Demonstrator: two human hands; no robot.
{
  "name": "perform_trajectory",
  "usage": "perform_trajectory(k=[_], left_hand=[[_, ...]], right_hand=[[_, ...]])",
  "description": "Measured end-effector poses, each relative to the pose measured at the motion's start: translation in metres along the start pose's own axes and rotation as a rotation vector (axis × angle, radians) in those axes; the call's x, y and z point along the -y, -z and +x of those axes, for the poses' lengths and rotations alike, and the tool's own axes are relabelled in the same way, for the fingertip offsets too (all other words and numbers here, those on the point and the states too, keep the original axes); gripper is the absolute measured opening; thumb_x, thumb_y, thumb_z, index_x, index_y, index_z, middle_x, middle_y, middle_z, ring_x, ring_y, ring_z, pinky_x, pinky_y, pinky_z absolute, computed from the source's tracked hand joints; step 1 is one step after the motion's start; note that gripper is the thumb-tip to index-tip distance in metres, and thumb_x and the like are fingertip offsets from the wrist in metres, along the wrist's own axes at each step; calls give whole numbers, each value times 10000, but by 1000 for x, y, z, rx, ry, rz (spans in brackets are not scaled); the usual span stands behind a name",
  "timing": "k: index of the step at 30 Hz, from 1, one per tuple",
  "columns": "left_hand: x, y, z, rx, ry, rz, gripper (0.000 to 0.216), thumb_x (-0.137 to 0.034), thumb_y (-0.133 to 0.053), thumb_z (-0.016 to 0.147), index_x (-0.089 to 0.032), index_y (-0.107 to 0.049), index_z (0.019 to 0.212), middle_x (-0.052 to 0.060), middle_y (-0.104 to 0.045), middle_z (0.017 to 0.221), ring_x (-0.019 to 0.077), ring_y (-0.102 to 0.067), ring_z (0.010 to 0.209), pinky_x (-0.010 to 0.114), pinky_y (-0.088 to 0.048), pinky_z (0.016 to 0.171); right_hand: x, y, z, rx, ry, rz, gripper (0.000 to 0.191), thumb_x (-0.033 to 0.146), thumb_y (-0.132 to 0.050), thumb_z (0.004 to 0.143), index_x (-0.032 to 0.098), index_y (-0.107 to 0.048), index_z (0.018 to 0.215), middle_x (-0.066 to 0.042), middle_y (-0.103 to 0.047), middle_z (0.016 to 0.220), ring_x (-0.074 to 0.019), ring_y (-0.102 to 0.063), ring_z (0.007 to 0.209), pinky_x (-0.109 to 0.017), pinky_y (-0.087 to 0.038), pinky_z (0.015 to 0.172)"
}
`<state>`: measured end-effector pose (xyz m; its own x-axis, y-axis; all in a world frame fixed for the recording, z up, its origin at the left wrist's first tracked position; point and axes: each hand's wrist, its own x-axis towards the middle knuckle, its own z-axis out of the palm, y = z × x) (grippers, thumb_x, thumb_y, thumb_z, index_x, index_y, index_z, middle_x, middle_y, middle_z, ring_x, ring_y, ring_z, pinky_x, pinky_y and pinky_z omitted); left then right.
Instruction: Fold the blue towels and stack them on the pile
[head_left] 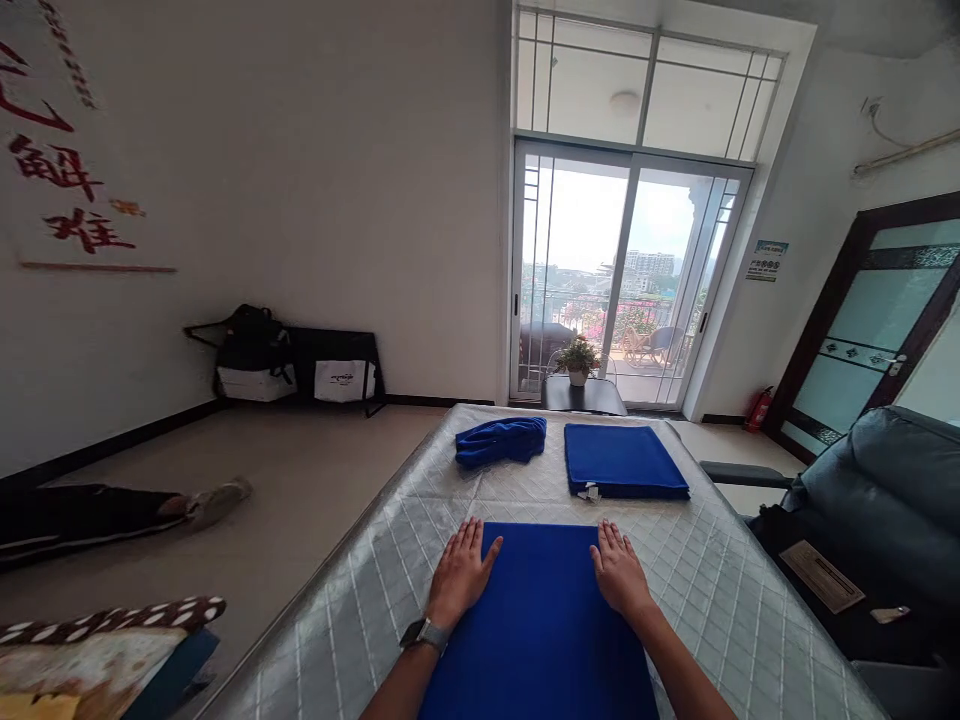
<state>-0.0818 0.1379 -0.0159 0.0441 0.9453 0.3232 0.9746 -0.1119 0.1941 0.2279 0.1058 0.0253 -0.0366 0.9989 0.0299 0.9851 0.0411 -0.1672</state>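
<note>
Both hands lay flat and open, holding nothing. The left hand [459,573] and right hand [619,570] pressed on the far corners of a blue cloth [540,630]. Beyond them sat a folded cloth [622,460] and a bunched cloth [501,441].

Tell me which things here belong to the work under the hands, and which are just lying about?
In hand: flat blue cloth, pressed by the left hand and right hand; table under it; probably the folded blue cloth and bunched blue cloth beyond.
Lying about: potted plant, bags by the wall, fire extinguisher, sofa.
</note>
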Motion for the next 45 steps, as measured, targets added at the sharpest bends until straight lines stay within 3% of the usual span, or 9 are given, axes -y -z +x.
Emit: perform_trajectory(k=[7, 10, 13, 19, 22, 26, 36, 39, 45], left_hand=[[7, -5, 2, 3, -18, 44, 793, -657, -166, 968, -109, -408, 1489, 165, -417, 1550, 287, -356, 1453, 484, -310, 1176], [-6, -1, 8, -9, 46, 105, 840, -670, -176, 959, -48, -449, 1454, 217, -445, 1517, 326, -392, 1429, 496, -317, 1168], [-50, 2, 13, -61, 5, 72, 828, -662, -202, 964, -39, -467, 1440, 231, -455, 1507, 341, -397, 1424, 502, -328, 1164], [-175, -18, 1, 16, -418, -189, 605, -526, -222, 1019, -191, -459, 1463, 123, -521, 1487, 256, -442, 1403, 474, -383, 1148], [-198, -29, -5, 53, -425, -233, 608, -494, -182, 1028, -175, -410, 1493, 129, -495, 1506, 248, -419, 1420, 481, -365, 1164], [-171, -29, -5, 90, -358, -175, 641, -533, -178, 1018, -174, -394, 1503, 104, -440, 1546, 246, -349, 1459, 476, -317, 1199], [-5, -12, -9, 31, -82, 18, 717, -609, -187, 991, -156, -359, 1520, 128, -411, 1561, 277, -346, 1459, 490, -318, 1181], [11, -11, -13, 1, -48, 12, 743, -625, -190, 985, -135, -366, 1514, 141, -406, 1561, 275, -345, 1460, 471, -327, 1176], [4, -5, -14, 0, -9, 1, 852, -688, -160, 958, -63, -385, 1491, 179, -390, 1560, 276, -359, 1452, 444, -306, 1190]], right_hand=[[-1, -11, 9, -25, -27, 38, 623, 359, -197, 1001, 97, -209, 1566, -70, -196, 1631, -173, -113, 1515, -369, -82, 1220], [-1, -13, 9, -34, -23, 54, 618, 350, -207, 999, 97, -229, 1562, -75, -198, 1629, -182, -122, 1515, -377, -89, 1220], [-1, -12, 9, -39, -16, 58, 616, 342, -209, 998, 87, -237, 1558, -87, -216, 1625, -189, -136, 1513, -385, -107, 1220], [-6, -14, 7, -31, 28, 3, 599, 241, -232, 973, 95, -256, 1554, -80, -179, 1634, -199, -123, 1515, -384, -104, 1220], [-8, -16, 7, -18, 59, -21, 616, 185, -268, 941, 132, -273, 1554, -51, -137, 1641, -202, -97, 1518, -380, -82, 1223], [-6, -17, 10, -39, 19, 5, 601, 274, -235, 981, 103, -254, 1557, -75, -188, 1631, -190, -122, 1515, -376, -100, 1221], [-4, -17, 10, -43, -21, 52, 623, 334, -203, 989, 95, -207, 1565, -70, -191, 1632, -173, -126, 1514, -379, -98, 1221], [-1, -14, 9, -51, -27, 23, 619, 328, -200, 991, 90, -216, 1562, -74, -197, 1631, -178, -134, 1513, -383, -109, 1219], [4, -4, -3, -96, -6, -38, 607, 309, -216, 990, 87, -249, 1554, -81, -198, 1628, -190, -131, 1514, -402, -66, 1226]])
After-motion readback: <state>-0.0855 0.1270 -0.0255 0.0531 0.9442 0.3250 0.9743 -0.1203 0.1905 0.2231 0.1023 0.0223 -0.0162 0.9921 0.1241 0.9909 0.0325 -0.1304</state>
